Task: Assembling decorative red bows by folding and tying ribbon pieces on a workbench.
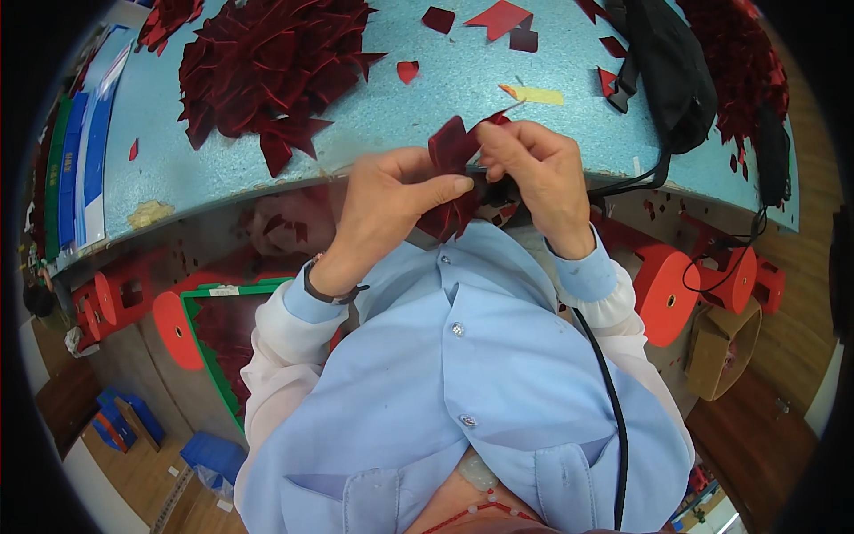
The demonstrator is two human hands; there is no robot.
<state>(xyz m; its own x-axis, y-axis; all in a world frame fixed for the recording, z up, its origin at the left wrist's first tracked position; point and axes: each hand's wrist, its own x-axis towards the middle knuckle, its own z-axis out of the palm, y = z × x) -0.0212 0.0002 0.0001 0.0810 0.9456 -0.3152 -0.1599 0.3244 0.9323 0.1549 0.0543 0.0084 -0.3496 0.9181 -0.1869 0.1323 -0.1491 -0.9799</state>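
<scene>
At the near edge of the blue table, my left hand point(382, 200) is closed on a dark red velvet ribbon point(452, 145), its thumb pressed along the lower part. Folded loops rise above the thumb, and more of the same ribbon hangs below it. My right hand point(538, 173) pinches at the ribbon's right side, with a narrow pointed end sticking up past its fingertips. What lies between those fingertips is partly hidden. Beyond my left hand sits a large heap of dark red velvet ribbon pieces point(267, 67).
Loose red scraps point(407, 71) and a yellow strip point(536, 94) lie on the table point(356, 116). A black bag point(667, 76) with a strap rests at the right, before another red heap point(734, 62). Below are red stools point(665, 294), a green-rimmed crate point(203, 356) and a cardboard box point(725, 351).
</scene>
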